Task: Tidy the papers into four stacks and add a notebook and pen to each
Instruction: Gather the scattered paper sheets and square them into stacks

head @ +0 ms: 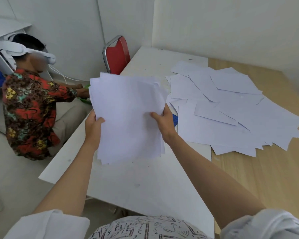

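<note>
Papers: a loose handful of sheets (128, 118) is held up in the air over the white tabletop (136, 187), near its left edge. Left hand (93, 126) grips the handful's left edge, thumb on top, fingers curled behind. Right hand (164, 121) pinches the right edge, thumb pressed on the front face, other fingers hidden behind. Sheet edges are uneven, fanned at top and bottom.

Step in hand looks like squaring this handful into the first stack. To do it well: loosen both grips slightly, tap the bottom edge on the tabletop, then tap a side edge, and lay it flat on the bare white part.

Scattered sheets (231, 109) cover the right side, spilling onto the wood-coloured part (266, 178), mostly unsorted. A blue corner (175, 119) peeks out under them, maybe a notebook, can't tell. No pens visible.
</note>
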